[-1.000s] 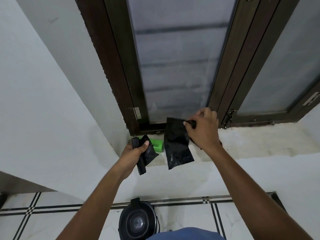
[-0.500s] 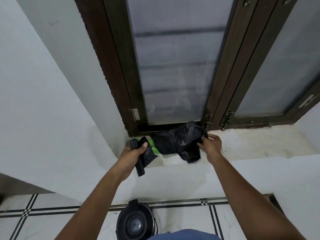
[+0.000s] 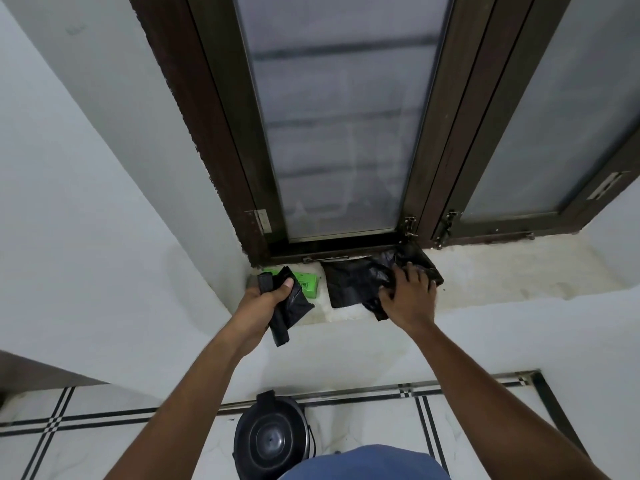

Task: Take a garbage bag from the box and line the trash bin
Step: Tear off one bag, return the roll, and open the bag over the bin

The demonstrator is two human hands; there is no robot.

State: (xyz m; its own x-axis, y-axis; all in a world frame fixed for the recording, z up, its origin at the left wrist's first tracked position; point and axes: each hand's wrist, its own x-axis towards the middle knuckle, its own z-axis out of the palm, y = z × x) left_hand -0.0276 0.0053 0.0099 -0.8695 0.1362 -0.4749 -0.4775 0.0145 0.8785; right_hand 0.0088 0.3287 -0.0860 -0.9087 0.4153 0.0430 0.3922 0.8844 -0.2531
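Nearest, low in the view, the black trash bin (image 3: 273,441) stands on the white tiled floor (image 3: 374,431), just in front of the wall base; its round lid is on it, so the inside cannot be seen. A blue piece of clothing (image 3: 363,462) covers part of the floor on its right. The floor around the bin is open on the left side.

Higher, both arms reach to the window sill (image 3: 502,271). The left hand (image 3: 266,297) is clenched around a folded stack of black garbage bags (image 3: 289,313), whose lower end hangs past the front edge of the sill. Just behind this hand lies the green box (image 3: 306,284), at the left corner of the sill near the wall (whether it is open, and what remains in it, I cannot tell).

The right hand (image 3: 408,296) lies with spread fingers on a crumpled black garbage bag (image 3: 353,284), pressing it flat on the sill, not gripping it. This bag reaches back to the dark window frame (image 3: 235,188). To the right of it the sill is bare and wide.
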